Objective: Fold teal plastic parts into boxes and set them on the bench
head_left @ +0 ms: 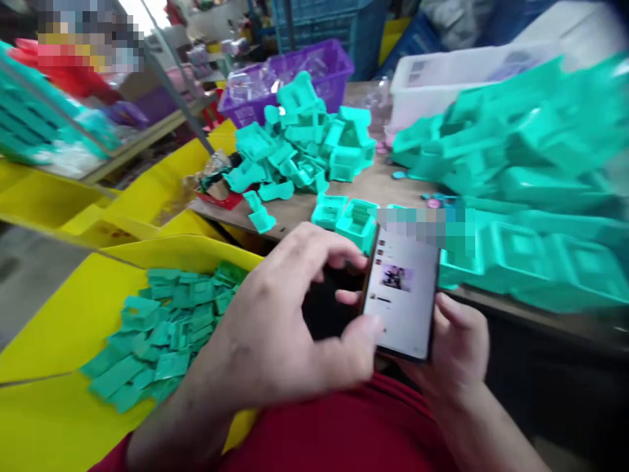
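A smartphone with a lit screen is held upright in front of my red shirt. My right hand grips it from the right and below, its thumb along the right edge. My left hand is at the phone's left side, thumb over the lower left of the screen and curled fingers by the left edge. A fingertip shows beside that edge, apparently from the hand behind the phone. Just beyond the phone, turquoise plastic boxes stand at the edge of the worktable. The top of the screen is blurred out.
Turquoise parts are heaped in a pile and a larger stack. Behind are a purple basket of clear pieces and a white bin. At left, a yellow container holds flat green pieces.
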`<state>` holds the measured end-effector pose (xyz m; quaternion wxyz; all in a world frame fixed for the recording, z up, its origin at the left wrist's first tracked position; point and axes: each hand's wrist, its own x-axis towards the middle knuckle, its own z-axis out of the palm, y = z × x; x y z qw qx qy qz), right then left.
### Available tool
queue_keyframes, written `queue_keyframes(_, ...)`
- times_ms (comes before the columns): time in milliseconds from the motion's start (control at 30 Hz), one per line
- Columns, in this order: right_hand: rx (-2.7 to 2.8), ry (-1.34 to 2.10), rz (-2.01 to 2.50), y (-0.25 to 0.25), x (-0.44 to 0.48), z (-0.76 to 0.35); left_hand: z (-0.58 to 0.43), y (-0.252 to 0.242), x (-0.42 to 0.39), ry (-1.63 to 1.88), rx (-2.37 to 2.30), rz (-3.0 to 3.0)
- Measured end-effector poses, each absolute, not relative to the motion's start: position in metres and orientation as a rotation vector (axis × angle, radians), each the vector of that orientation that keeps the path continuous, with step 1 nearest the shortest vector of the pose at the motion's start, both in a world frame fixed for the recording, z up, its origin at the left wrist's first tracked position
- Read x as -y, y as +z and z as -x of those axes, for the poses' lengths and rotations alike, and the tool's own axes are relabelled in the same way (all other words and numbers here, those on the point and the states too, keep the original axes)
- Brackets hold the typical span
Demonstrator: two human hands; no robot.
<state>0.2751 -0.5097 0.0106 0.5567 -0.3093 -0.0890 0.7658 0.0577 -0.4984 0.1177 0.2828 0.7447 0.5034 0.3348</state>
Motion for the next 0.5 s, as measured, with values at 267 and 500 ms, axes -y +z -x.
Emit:
queue_keyframes(267,0.387,1.743,0.747,0.021,0.508,-0.271,-0.073,0.071,0.466,0.734,-1.422,-2.104)
queue_keyframes(500,0.494,1.844,0.604,0.025,0.510,-0.280,-0.034,0.066,0.440,0.686,-1.293,-2.159)
